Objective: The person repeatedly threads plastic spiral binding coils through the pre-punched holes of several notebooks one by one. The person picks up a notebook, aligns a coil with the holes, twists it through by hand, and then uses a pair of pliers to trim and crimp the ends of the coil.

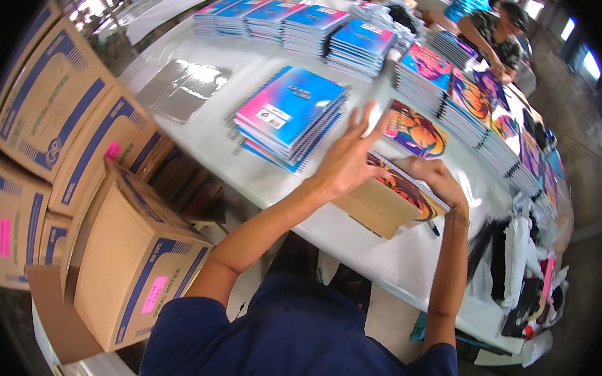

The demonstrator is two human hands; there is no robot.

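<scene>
A spiral notebook with a colourful illustrated cover and a brown cardboard back (368, 206) stands tilted near the table's front edge. My right hand (436, 179) is closed round its upper right part. Over its left end my left hand (347, 158) is raised, fingers spread, the thumb close to the cover; I cannot tell whether it touches. Just beyond lies another illustrated notebook (418, 131) flat on the table. To the left of my hands is a stack of blue and pink spiral notebooks (295, 109), slightly fanned.
More blue and pink stacks (316, 29) line the table's far side. Illustrated notebook stacks (464, 118) run along the right. A clear plastic sheet (183, 90) lies at left. Cartons (116, 267) crowd the left side. Across the table, a person (496, 38) handles notebooks. Plastic scraps (515, 260) hang at right.
</scene>
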